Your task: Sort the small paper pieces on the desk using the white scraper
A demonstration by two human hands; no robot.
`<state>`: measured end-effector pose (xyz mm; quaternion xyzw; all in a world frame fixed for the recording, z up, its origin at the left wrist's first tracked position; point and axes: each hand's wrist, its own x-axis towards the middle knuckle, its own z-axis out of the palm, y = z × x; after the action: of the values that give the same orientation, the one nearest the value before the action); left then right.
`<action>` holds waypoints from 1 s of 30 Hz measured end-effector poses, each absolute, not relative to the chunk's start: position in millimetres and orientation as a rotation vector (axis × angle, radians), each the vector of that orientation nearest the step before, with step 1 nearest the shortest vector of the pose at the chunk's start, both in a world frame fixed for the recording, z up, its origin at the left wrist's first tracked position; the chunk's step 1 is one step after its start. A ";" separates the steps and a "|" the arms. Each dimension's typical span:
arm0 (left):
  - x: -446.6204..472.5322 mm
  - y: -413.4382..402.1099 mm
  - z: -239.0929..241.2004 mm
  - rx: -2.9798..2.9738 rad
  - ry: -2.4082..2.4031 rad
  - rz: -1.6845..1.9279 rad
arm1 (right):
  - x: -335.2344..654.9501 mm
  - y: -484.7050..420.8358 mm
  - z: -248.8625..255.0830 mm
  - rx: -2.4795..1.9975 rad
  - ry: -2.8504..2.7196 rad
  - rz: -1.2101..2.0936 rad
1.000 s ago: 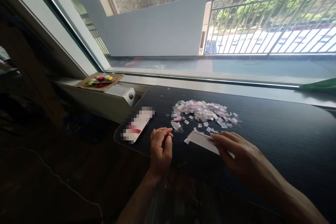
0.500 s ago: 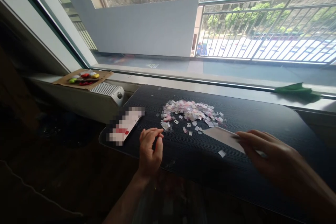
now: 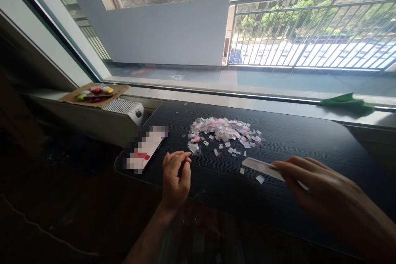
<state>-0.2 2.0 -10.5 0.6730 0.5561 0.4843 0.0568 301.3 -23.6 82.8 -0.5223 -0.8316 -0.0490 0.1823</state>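
Head: right hand (image 3: 321, 192) grips strip (image 3: 261, 166); left hand (image 3: 175, 177) clenched; cardboard tray (image 3: 121, 89) holds coloured bits (image 3: 95, 92).

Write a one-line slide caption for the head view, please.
Right hand holds a pale strip on a dark table beside a heap of pink-and-white paper squares; left hand rests curled nearby.

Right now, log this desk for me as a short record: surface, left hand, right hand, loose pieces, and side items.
Surface: dark ribbed table
Left hand: fingers curled, at the table edge; contents unclear
Right hand: pinching a white strip
Loose pieces: pile of small paper squares, a few scattered near the strip
Side items: cardboard tray, green cloth
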 end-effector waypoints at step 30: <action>2.8 1.2 -9.0 2.008 1.710 1.466 | 248.8 0.4 74.0 -1.398 -2.388 0.000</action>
<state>2.8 1.2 -9.0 0.6641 0.5657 0.4849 0.0620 248.8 0.4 74.0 -0.4963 -0.8480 0.0000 0.1861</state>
